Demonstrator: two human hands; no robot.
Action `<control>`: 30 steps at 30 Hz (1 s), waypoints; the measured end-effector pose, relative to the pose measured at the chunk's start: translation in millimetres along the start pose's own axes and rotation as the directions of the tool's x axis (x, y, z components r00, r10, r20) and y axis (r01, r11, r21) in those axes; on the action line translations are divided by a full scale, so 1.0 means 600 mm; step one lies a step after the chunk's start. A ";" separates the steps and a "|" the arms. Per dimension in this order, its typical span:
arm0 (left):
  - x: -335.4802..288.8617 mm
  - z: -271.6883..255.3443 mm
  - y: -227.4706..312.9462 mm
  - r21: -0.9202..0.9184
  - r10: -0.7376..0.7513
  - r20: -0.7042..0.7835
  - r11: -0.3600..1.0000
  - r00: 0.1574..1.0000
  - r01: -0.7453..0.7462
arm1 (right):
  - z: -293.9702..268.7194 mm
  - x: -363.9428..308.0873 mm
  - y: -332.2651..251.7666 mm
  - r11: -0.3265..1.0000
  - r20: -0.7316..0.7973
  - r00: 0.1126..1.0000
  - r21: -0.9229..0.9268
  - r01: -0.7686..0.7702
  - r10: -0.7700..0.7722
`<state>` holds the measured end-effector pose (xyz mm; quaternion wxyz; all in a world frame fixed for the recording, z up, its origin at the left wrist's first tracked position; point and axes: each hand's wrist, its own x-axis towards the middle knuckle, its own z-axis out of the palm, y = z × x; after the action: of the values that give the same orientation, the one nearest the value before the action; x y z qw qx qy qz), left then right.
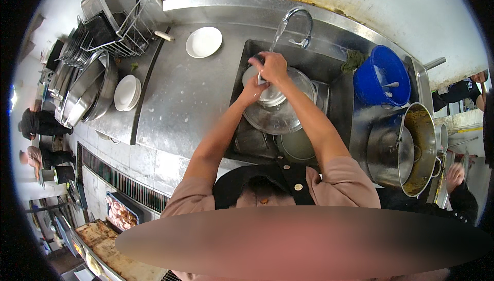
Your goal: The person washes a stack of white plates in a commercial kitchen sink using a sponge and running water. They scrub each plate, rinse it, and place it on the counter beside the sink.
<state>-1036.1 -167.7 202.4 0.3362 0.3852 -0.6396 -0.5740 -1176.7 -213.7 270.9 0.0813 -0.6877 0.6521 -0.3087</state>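
Over the sink, my left hand (252, 91) is closed on the edge of a white dish (261, 80), seen nearly edge-on and mostly covered by my fingers. My right hand (274, 67) is bent around a dark scrubbing pad (256, 60) just above that dish. Water runs from the curved faucet (309, 26) down beside my right hand. Beneath my hands, white dishes (271, 97) rest in a wide round metal vessel (280, 123) inside the sink (337, 111). My forearms hide part of them.
A white plate (204, 42) lies on the steel counter (172, 91). Farther left are stacked white plates (127, 93), metal bowls (105, 88) and a wire rack (131, 44). Right of the sink stand a blue bucket (368, 83) and a large pot (381, 150). Other people are at both sides.
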 end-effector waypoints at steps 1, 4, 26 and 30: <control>-0.004 -0.001 0.000 0.091 0.012 -0.074 0.996 0.997 -0.005 | -0.001 0.007 -0.006 0.977 0.136 0.970 0.043 -0.208 0.201; -0.017 -0.007 0.008 -0.109 0.003 -0.073 0.994 0.997 -0.011 | -0.004 0.019 -0.014 0.862 0.237 0.891 0.251 -0.440 0.386; -0.033 -0.020 0.024 -0.039 0.038 -0.298 0.998 0.954 -0.052 | 0.045 0.006 -0.014 0.806 0.182 0.872 0.334 -0.489 0.454; -0.035 -0.025 0.026 -0.140 -0.068 -0.241 0.990 0.968 0.035 | 0.033 0.011 -0.009 0.876 0.151 0.872 0.063 -0.478 0.465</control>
<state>-1014.8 -155.8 220.1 0.4227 0.4461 -0.5429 -0.5723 -1161.9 -224.8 259.7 0.2306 -0.5218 0.7773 -0.2653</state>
